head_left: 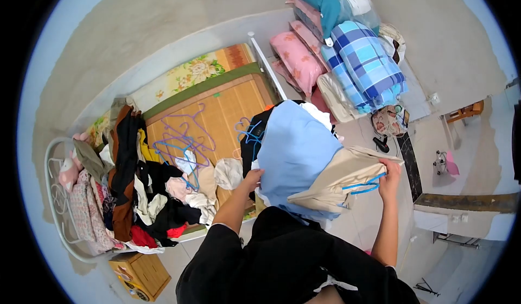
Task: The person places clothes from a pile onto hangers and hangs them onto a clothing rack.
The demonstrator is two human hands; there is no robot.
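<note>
A beige garment (353, 165) stretches from the pile in front of me to my right hand (389, 180). That hand is closed on the garment, with a blue hanger (361, 187) running from its fingers along the cloth. Under the beige cloth lies a large light blue cloth (290, 146), spread over a heap of clothes. My left hand (253, 178) has its fingers curled at the left edge of the light blue cloth; just what it grips is partly hidden. Black clothing (252, 141) with blue hangers (249, 131) shows beside the heap.
A bed (233, 100) with a wooden board carries loose purple hangers (190, 120) and piled clothes (126, 179). Pink pillows (297, 60) and a folded blue plaid quilt (366, 60) are stacked beyond it. A small wooden cabinet (146, 274) stands at the lower left.
</note>
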